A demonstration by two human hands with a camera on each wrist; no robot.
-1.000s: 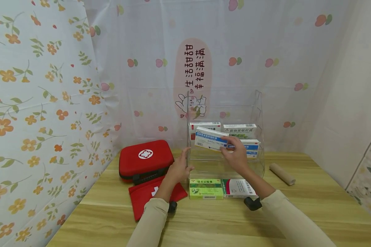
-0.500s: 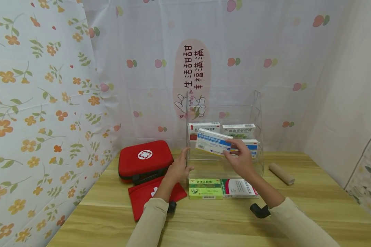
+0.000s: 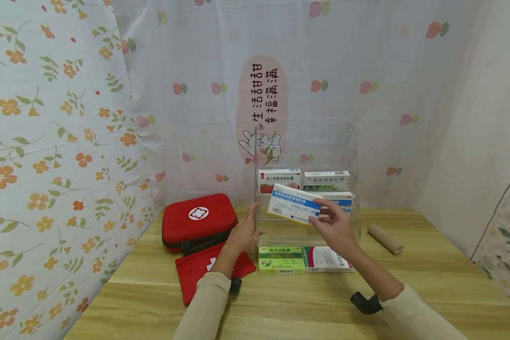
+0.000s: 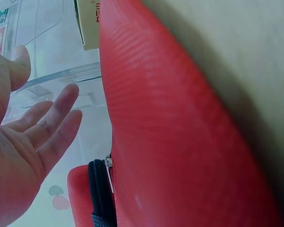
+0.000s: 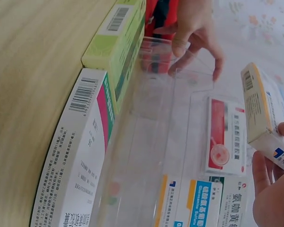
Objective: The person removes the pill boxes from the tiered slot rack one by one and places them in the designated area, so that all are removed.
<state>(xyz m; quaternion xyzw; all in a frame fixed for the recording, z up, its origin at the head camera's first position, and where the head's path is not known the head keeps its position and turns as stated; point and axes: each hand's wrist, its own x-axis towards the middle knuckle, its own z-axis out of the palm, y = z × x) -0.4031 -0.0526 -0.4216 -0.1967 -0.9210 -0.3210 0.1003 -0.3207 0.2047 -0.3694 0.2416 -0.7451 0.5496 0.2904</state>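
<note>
My right hand (image 3: 333, 226) pinches one end of a white-and-blue medicine box (image 3: 296, 205), thumb and fingers at its right edge. The box is tilted in front of the clear acrylic rack (image 3: 306, 156); in the right wrist view its end flap faces down toward the hand. At the rack's left side, my left hand (image 3: 243, 231) has its fingers spread and extended, fingertips right at the side panel. A matching blue-and-white box (image 3: 343, 202) stands in the rack at right, partly hidden. Behind, on a higher tier, stand a red-and-white box (image 3: 279, 175) and a white-and-green box (image 3: 326, 178).
A green box (image 3: 281, 260) and a white-and-magenta box (image 3: 328, 259) lie before the rack. To the left are a red first-aid case (image 3: 199, 215) and a red pouch (image 3: 191, 278) with a white cross. A cardboard tube (image 3: 385, 238) lies at right.
My right hand has drawn the medicine box slightly down and toward me, uncovering more of the red-and-white box behind. The left hand stays at the rack's side.
</note>
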